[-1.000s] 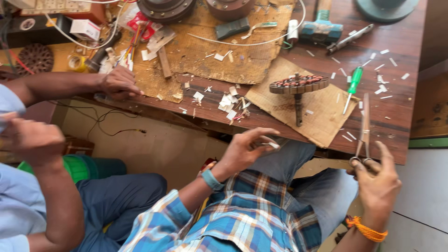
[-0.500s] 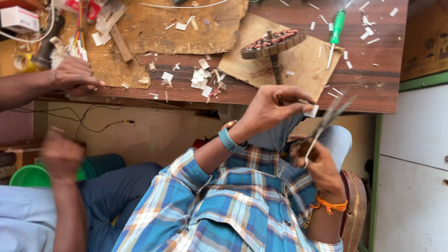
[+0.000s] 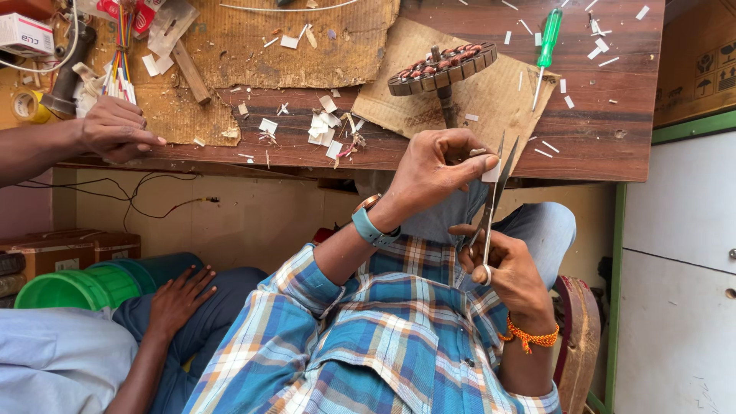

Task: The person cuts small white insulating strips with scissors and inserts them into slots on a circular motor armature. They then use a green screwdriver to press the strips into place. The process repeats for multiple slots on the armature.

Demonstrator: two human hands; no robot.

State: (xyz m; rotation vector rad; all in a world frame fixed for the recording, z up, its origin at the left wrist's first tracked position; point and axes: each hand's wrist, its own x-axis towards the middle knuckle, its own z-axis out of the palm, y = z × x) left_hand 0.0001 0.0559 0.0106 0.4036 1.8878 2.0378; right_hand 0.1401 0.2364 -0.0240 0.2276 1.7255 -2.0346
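My left hand (image 3: pixel 433 172), with a teal watch on its wrist, pinches a small white paper piece (image 3: pixel 491 171) over my lap. My right hand (image 3: pixel 510 264), wearing an orange thread bracelet, holds metal scissors (image 3: pixel 494 195) with the blades apart around the paper piece. Just beyond, on the wooden table (image 3: pixel 606 146), a round wound motor core on a shaft (image 3: pixel 443 67) lies on a cardboard sheet (image 3: pixel 491 100). White paper scraps (image 3: pixel 326 126) litter the table edge.
A green screwdriver (image 3: pixel 548 37) lies at the back right. A co-worker sits to my left, one hand (image 3: pixel 115 130) on the table edge by coloured wires (image 3: pixel 121 73), the other (image 3: pixel 178 300) on a knee. A green bucket (image 3: pixel 77 287) and a white cabinet (image 3: pixel 682 261) flank us.
My right hand brought the scissors from the table's right edge in to my left hand and the paper piece. The co-worker's raised hand dropped onto a knee.
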